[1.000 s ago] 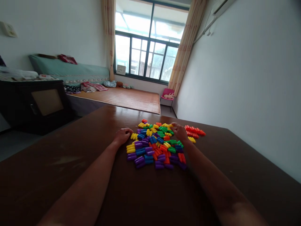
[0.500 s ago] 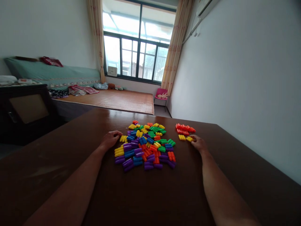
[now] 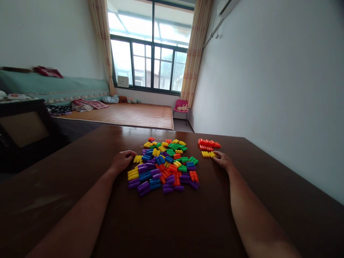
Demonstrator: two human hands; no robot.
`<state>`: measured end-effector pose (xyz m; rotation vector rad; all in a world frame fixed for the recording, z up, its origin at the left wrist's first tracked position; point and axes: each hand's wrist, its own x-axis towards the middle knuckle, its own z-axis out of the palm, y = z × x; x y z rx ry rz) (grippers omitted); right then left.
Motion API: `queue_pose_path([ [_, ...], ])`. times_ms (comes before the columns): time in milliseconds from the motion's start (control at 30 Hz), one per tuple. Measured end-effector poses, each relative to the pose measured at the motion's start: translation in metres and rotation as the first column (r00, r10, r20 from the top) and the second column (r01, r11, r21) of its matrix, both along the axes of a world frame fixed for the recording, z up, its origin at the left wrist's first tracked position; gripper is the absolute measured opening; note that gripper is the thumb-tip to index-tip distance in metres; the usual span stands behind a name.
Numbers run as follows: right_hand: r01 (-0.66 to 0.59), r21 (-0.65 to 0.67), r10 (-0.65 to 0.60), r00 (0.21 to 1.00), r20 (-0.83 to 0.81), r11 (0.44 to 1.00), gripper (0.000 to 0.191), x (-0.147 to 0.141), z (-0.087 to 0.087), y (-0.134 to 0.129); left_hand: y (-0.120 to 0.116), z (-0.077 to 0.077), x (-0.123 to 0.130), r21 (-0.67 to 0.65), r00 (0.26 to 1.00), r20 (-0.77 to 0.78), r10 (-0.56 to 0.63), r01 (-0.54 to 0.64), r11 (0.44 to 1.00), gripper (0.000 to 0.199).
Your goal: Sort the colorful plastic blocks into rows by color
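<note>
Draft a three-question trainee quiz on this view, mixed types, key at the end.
1. Multiple choice: the short row of plastic building blocks at the fingertips of the right hand is
a) purple
b) yellow
c) green

2. True or false: the left hand is beside the left side of the mixed-colour pile of blocks.

3. Short answer: which lies farther from the person, the short row or the orange-red rows of blocks?

Key:
1. b
2. True; a yellow block is right by its fingertips.
3. The orange-red rows.
</note>
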<state>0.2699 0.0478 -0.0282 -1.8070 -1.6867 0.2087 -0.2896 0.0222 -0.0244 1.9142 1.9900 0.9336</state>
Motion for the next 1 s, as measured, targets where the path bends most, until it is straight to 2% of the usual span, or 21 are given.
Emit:
queue_pose_path([
  [200, 0.056, 0.055, -0.056, 0.998, -0.004, 0.997, 0.036, -0.008, 0.005, -0.003, -0.005, 0.005, 0.005, -0.016, 1.000, -0.026, 0.011, -0.011, 1.000, 0.027],
  [300, 0.083, 0.169, -0.091, 0.995, 0.040, 0.982, 0.037, -0.025, 0.015, 0.001, -0.005, 0.006, 0.007, -0.018, 0.999, -0.031, 0.028, -0.029, 0.999, 0.027],
  [333, 0.055, 0.217, -0.072, 0.995, 0.070, 0.975, 0.036, -0.036, 0.019, 0.003, -0.005, 0.006, 0.008, -0.023, 0.999, -0.034, 0.034, -0.035, 0.999, 0.026],
  [400, -0.083, 0.269, 0.043, 0.988, 0.151, 0.960, 0.034, -0.067, 0.024, 0.009, -0.006, 0.006, 0.008, -0.033, 0.998, -0.038, 0.042, -0.043, 0.999, 0.025],
  [500, -0.344, 0.188, 0.279, 0.911, 0.303, 0.920, 0.035, -0.123, 0.024, 0.023, -0.008, 0.007, 0.010, -0.044, 0.998, -0.033, 0.051, -0.052, 0.998, 0.025],
  [567, -0.407, 0.105, 0.342, 0.859, 0.380, 0.907, 0.037, -0.158, 0.024, 0.036, -0.010, 0.008, 0.012, -0.057, 0.998, -0.029, 0.058, -0.059, 0.997, 0.026],
  [633, -0.361, 0.040, 0.313, 0.855, 0.414, 0.932, 0.041, -0.183, 0.026, 0.053, -0.013, 0.010, 0.013, -0.065, 0.998, -0.026, 0.062, -0.064, 0.996, 0.026],
  [733, -0.234, -0.065, 0.238, 0.868, 0.436, 0.970, 0.048, -0.207, 0.032, 0.081, -0.017, 0.013, 0.016, -0.076, 0.996, -0.024, 0.082, -0.084, 0.994, 0.026],
  [867, -0.164, -0.222, 0.254, 0.836, 0.486, 0.961, 0.052, -0.224, 0.036, 0.108, -0.021, 0.017, 0.019, -0.096, 0.993, -0.026, 0.115, -0.117, 0.988, 0.026],
  [933, -0.181, -0.233, 0.277, 0.822, 0.498, 0.956, 0.045, -0.228, 0.037, 0.114, -0.021, 0.018, 0.020, -0.099, 0.993, -0.020, 0.120, -0.121, 0.988, 0.025],
  [1000, -0.233, -0.160, 0.281, 0.833, 0.476, 0.959, 0.038, -0.228, 0.040, 0.114, -0.021, 0.017, 0.020, -0.104, 0.992, -0.017, 0.122, -0.123, 0.987, 0.025],
])
